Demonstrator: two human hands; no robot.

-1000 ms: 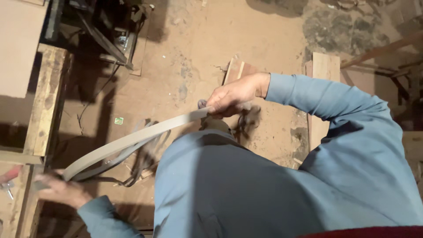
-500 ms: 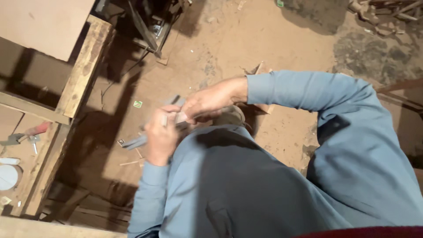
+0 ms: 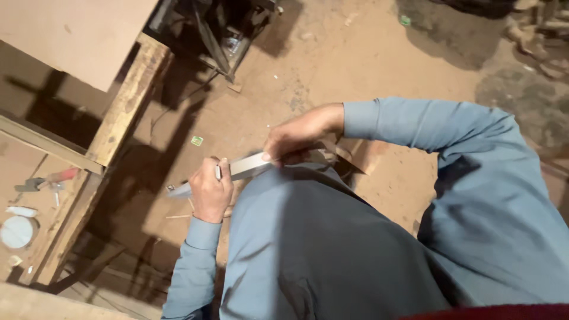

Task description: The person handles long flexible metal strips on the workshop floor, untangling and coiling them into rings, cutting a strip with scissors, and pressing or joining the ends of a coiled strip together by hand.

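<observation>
Pale flat strip [image 3: 249, 166] above dirt floor [image 3: 355, 65], right of wooden bench [image 3: 127, 106] | left hand [image 3: 210, 189] fisted round it | right hand [image 3: 299, 136] pinching it | risk: springy strip may slip, whip back.

Thin pale grey strip [image 3: 246, 166], near level, slightly tilted, above the sandy floor, both ends gripped.
</observation>
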